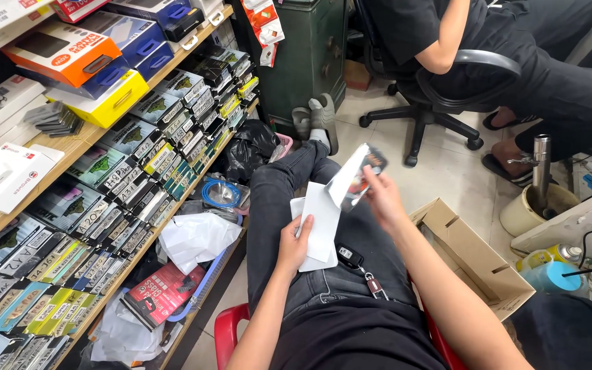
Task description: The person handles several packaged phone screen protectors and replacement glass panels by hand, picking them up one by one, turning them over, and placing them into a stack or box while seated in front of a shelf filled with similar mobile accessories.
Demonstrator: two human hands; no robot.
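Note:
I sit on a red plastic chair (pixel 226 333) with my legs in dark jeans stretched out. My left hand (pixel 294 243) grips the lower edge of a white flat envelope-like sleeve (pixel 321 218) resting on my thigh. My right hand (pixel 382 196) holds a thin flat package (pixel 358 173) with a white back and a dark printed front, tilted up just above the sleeve's top end. A car key with a metal clip (pixel 359 266) hangs at my waist beside the sleeve.
Wooden shelves (pixel 49 154) at left carry rows of small boxed goods and larger coloured boxes. An open cardboard box (pixel 475 255) sits on the floor at right. Another person sits on a black office chair (pixel 440 103) ahead. A green metal cabinet (pixel 310 55) stands behind.

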